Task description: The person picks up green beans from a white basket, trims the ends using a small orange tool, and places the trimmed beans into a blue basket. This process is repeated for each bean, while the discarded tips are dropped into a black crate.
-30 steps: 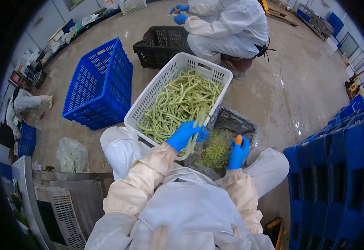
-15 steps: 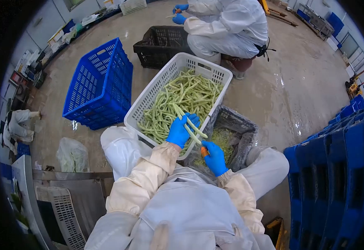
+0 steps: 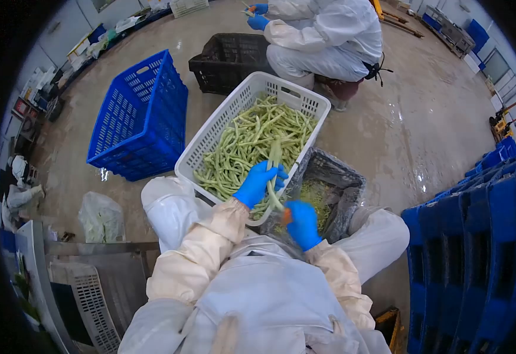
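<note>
Over the white perforated plastic crate (image 3: 228, 112), gripped long pale-green beans (image 3: 274, 154) in curled fingers of the blue-gloved left hand (image 3: 257, 184). Noted motion blur in the blue-gloved right hand (image 3: 304, 225), closed around a small orange object (image 3: 287, 216) near the lower bean ends. Judged close, active work there; could not confirm contact.

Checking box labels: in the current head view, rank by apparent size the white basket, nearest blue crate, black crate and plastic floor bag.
Largest to smallest:
White basket
Blue crate
Black crate
Floor bag
</note>
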Demonstrator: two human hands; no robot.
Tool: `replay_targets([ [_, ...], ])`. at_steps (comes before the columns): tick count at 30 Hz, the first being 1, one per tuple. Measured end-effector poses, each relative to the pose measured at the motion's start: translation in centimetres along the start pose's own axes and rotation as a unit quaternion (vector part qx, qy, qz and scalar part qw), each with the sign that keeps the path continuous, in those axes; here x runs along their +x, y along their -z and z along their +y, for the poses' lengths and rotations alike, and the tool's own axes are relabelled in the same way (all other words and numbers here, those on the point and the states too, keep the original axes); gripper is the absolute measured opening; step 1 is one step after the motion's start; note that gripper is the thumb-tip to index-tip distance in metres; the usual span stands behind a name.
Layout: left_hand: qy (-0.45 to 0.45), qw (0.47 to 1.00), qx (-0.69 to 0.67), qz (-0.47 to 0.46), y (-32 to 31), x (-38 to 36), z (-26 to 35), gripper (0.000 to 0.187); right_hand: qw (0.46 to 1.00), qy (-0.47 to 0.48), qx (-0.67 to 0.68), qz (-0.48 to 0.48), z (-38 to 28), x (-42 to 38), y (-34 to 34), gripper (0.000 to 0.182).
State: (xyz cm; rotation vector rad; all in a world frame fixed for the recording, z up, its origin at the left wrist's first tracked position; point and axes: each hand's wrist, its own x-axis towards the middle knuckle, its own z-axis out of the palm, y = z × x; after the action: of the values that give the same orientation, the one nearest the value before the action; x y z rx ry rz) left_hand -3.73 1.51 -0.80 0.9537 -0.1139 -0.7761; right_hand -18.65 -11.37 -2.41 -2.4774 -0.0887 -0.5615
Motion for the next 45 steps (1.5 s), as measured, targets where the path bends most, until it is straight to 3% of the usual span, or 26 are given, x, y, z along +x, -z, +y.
replay_targets([
  [2,0.028,0.979,0.198,-0.034,-1.3,-0.8,1.1,0.021,0.983,-0.101,0.083,0.129,1.3,0.3,0.9,0.014],
  [6,0.078,0.944,0.314,-0.072,-1.2,-1.5,0.4,0.021,0.89,-0.267,0.192,0.315,4.5,0.7,2.6,0.01],
  [7,0.08,0.943,0.315,-0.076,-1.2,-1.5,0.2,0.021,0.889,-0.27,0.19,0.317,5.0,0.4,2.5,0.01],
  [9,0.078,0.926,0.365,-0.056,-1.2,-1.6,-0.4,0.017,0.924,-0.26,0.178,0.216,5.6,-0.2,2.2,0.017],
  [10,0.055,0.905,0.418,-0.06,-1.5,-1.8,-0.4,0.019,0.949,-0.139,0.147,0.24,4.5,0.8,2.5,0.022],
  [11,0.057,0.905,0.418,-0.061,-1.4,-1.8,-0.8,0.019,0.949,-0.14,0.147,0.24,3.2,1.4,2.8,0.022],
  [13,-0.082,0.83,0.546,-0.079,-1.3,-1.9,-1.2,0.021,0.955,-0.122,0.216,0.163,1.3,2.1,3.3,0.027],
  [14,-0.081,0.83,0.546,-0.079,-1.2,-1.9,-1.3,0.021,0.972,-0.094,0.163,0.139,1.1,2.2,3.4,0.033],
  [16,-0.107,0.734,0.666,-0.08,-1.5,-2.0,-1.1,0.023,0.987,-0.082,0.104,0.095,1.9,1.6,3.4,0.032],
  [22,-0.093,0.676,0.727,-0.074,-1.5,-2.2,-0.8,0.024,0.997,-0.078,-0.008,0.009,2.3,1.2,2.8,0.027],
  [24,-0.098,0.686,0.716,-0.08,-1.2,-2.2,-1.1,0.024,0.997,-0.072,-0.039,0.005,2.5,0.9,2.1,0.026],
  [26,-0.102,0.696,0.705,-0.088,-1.0,-2.2,-1.5,0.024,0.993,-0.074,0.007,0.093,2.7,0.4,1.1,0.017],
  [27,-0.082,0.743,0.658,-0.087,-1.1,-2.3,-1.7,0.024,0.993,-0.074,0.007,0.092,2.6,0.3,0.6,0.017],
  [28,-0.062,0.788,0.607,-0.085,-1.2,-2.3,-2.0,0.023,0.97,-0.161,0.137,0.122,2.5,0.1,0.2,0.013],
  [29,-0.062,0.788,0.606,-0.084,-1.2,-2.2,-2.5,0.023,0.921,-0.244,0.265,0.148,2.5,0.0,-0.1,0.011],
  [30,-0.04,0.833,0.545,-0.081,-1.2,-2.2,-3.0,0.023,0.922,-0.242,0.265,0.145,2.5,0.0,-0.1,0.011],
  [32,-0.019,0.874,0.479,-0.076,-1.0,-2.4,-3.9,0.022,0.723,-0.348,0.57,0.179,2.4,0.0,0.0,0.014],
  [33,0.06,0.902,0.42,-0.079,-1.3,-2.7,-3.9,0.022,0.724,-0.348,0.57,0.174,2.5,0.0,0.1,0.014],
  [34,0.137,0.921,0.356,-0.082,-1.5,-3.0,-3.9,0.023,0.685,-0.328,0.632,0.154,2.7,0.1,0.1,0.015],
  [35,0.136,0.922,0.354,-0.079,-1.3,-3.2,-4.0,0.023,0.641,-0.307,0.691,0.134,2.8,0.2,0.1,0.017],
  [36,0.139,0.943,0.29,-0.081,-1.1,-3.4,-4.0,0.024,0.64,-0.307,0.692,0.132,2.4,0.4,0.1,0.017],
  [38,0.142,0.961,0.224,-0.08,-0.4,-3.6,-4.0,0.025,0.764,-0.327,0.553,0.054,1.2,0.6,0.2,0.014],
  [39,0.137,0.972,0.184,-0.045,-0.2,-3.5,-3.8,0.026,0.764,-0.327,0.554,0.051,1.2,0.3,-0.3,0.014],
  [41,0.127,0.982,0.143,-0.004,0.7,-3.1,-3.1,0.028,0.827,-0.271,0.483,-0.1,1.3,-0.6,-1.8,0.015],
  [43,0.022,0.986,0.116,0.119,2.7,-2.4,-0.7,0.028,0.849,-0.27,0.435,-0.131,1.1,-0.9,-2.0,0.015],
  [45,-0.086,0.969,0.171,0.16,5.2,-2.7,3.6,0.026,0.858,-0.296,0.398,-0.136,1.2,-0.4,-1.4,0.014],
])
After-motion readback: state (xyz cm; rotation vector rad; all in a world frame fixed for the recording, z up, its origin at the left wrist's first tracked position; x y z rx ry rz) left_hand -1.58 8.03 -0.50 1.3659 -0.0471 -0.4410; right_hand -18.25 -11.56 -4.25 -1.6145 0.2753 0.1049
